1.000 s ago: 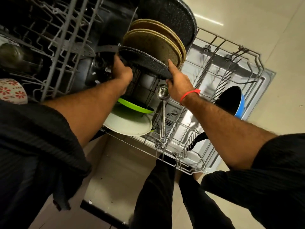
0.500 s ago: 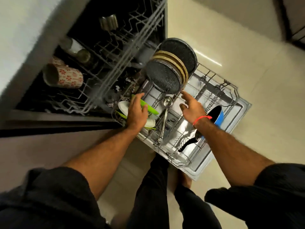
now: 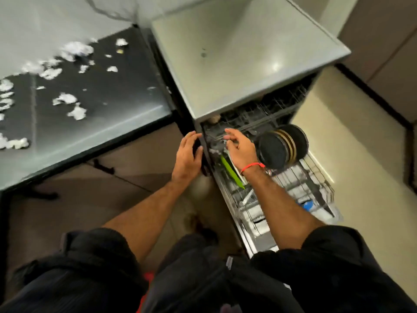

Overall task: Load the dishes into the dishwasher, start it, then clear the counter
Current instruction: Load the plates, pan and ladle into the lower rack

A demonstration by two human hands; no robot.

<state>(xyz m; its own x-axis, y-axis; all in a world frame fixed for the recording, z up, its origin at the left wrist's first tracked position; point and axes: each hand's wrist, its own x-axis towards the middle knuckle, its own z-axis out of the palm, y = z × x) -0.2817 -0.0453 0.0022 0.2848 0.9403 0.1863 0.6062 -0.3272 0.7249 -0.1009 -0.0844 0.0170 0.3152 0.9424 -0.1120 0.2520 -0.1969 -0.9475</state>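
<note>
Dark ribbed short sleeves point(image 3: 338, 251), dark trousers point(image 3: 191, 263), red wrist thread point(image 3: 251, 166), possibly a bracelet

Home kitchen: loaded dishwasher point(image 3: 266, 123), counter point(image 3: 94, 123).

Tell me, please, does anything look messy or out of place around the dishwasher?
Yes. White crumpled scraps lie scattered over the dark counter left of the dishwasher; what they are made of I cannot tell. The lower rack stands pulled out with plates upright in it, which looks normal.
</note>
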